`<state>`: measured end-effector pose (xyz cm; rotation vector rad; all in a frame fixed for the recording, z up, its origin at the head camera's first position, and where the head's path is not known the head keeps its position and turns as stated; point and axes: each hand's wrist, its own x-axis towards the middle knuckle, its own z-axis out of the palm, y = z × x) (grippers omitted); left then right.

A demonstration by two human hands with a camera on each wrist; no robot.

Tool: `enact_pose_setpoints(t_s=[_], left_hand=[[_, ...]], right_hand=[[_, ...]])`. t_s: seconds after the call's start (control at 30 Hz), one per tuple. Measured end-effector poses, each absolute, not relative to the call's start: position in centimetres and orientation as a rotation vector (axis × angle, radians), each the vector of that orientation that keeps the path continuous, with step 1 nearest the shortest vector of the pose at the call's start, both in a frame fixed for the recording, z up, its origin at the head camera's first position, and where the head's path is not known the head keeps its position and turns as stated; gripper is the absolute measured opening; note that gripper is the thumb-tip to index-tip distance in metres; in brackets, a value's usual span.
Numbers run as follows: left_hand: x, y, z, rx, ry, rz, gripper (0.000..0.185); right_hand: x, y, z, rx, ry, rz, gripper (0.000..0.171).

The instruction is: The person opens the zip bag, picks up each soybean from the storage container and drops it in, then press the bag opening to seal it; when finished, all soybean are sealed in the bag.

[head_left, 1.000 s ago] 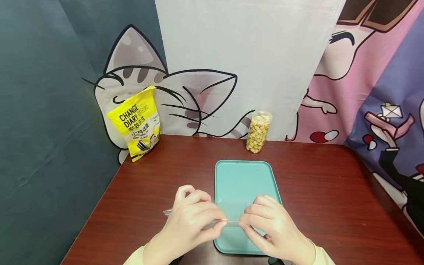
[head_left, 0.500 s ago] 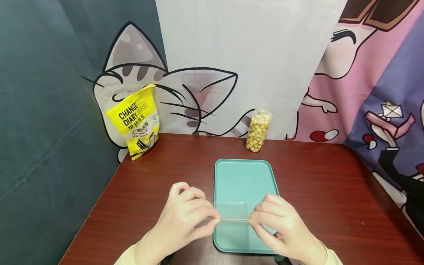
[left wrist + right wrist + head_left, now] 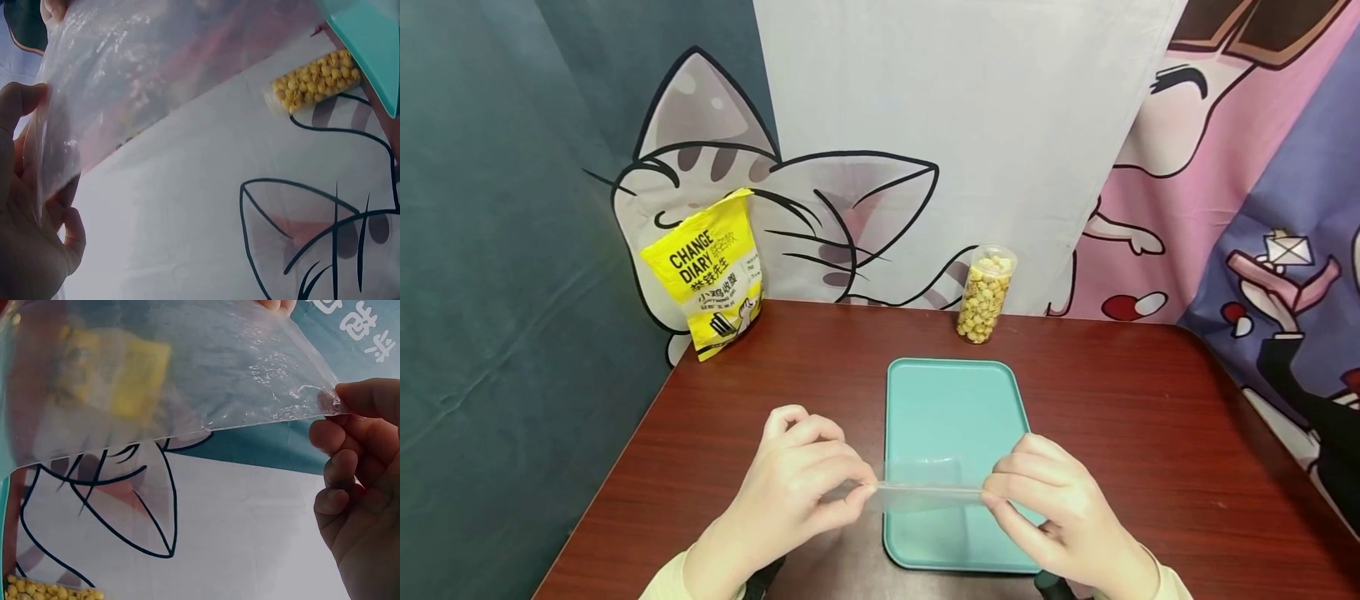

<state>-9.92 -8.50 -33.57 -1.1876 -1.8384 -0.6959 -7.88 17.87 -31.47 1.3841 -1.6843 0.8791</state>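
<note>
A clear plastic bag (image 3: 928,493) is stretched between both hands above the near part of the teal tray (image 3: 955,408). My left hand (image 3: 797,483) pinches one end of its upper edge between thumb and index finger. At the other end, my right hand (image 3: 1063,504) pinches the same edge. In the left wrist view the clear bag (image 3: 156,56) hangs as a wide, thin, see-through sheet. From the right wrist, the yellow snack pouch shows blurred through the plastic bag (image 3: 250,381). I cannot tell whether the bag's mouth is parted.
A clear tub of yellow popcorn-like pieces (image 3: 984,300) stands behind the tray near the back edge of the brown table (image 3: 1150,433). The yellow snack pouch (image 3: 718,279) leans at the back left. A printed cloth backdrop (image 3: 1000,108) rises behind the table.
Both hands have moved apart, left hand leftward and right hand rightward, still pinching the bag. More of the bag's edge now shows between them. Tray, tub and pouch stay in place.
</note>
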Motion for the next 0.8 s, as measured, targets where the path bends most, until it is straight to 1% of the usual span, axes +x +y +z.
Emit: enact_pose_setpoints(t_s=[0.3,0.8], left_hand=[[-10.0,-9.5,-33.5,-1.144,-1.861,-0.739,0.022],[-10.1,-10.5,-34.1,-1.104,-1.958,-0.817,0.022]], right_hand=[[-7.8,18.1,-31.0,1.347,-1.704,0.909,0.023],[-8.0,18.9,-31.3,1.307,-1.744,0.93,0.024]])
